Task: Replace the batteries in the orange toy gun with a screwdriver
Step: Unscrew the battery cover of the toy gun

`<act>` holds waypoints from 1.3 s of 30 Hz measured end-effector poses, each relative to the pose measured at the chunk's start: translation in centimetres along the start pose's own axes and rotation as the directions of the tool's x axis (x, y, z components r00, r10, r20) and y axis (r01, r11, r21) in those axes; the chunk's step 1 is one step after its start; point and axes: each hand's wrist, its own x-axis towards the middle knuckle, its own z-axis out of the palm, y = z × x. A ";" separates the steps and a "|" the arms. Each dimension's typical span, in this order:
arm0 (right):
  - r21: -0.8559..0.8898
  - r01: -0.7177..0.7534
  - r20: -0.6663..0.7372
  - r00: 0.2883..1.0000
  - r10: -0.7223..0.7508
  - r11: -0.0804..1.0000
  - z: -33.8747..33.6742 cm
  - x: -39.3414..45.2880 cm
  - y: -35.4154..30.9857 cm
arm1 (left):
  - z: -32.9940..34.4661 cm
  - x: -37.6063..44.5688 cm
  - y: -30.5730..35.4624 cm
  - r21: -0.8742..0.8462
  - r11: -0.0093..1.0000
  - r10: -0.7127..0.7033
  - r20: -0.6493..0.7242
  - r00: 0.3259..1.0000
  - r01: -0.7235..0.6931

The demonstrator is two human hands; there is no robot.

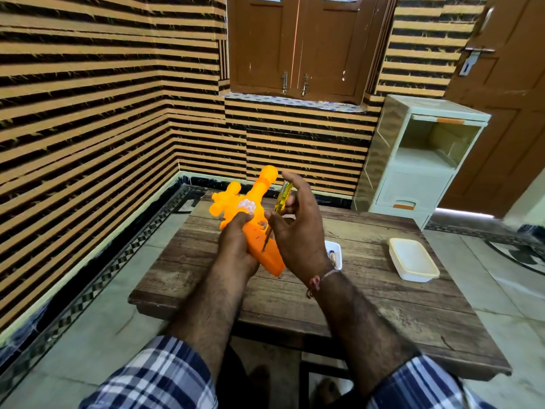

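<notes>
Both your hands are busy above the table's (pixel 224 278) far-left part: left hand (pixel 237 234) grips the toy gun (pixel 259 219), right hand (pixel 298 231) pinches the screwdriver (pixel 281 197) (tip on the grip); lidded box (pixel 413 262) near the right edge.

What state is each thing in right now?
Gun: held above table, grip toward camera.
Screwdriver: tip on grip screw.
Left hand: grips gun.
Right hand: pinches screwdriver.
Box: lidded, on table.
Tray: open, partly hidden.
</notes>
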 end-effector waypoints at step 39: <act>0.405 -0.306 0.000 0.942 0.335 0.862 0.8 -0.3 -0.2 | 0.2 -0.9 0.2 0.007 1.000 0.020 -0.107 0.994 -0.019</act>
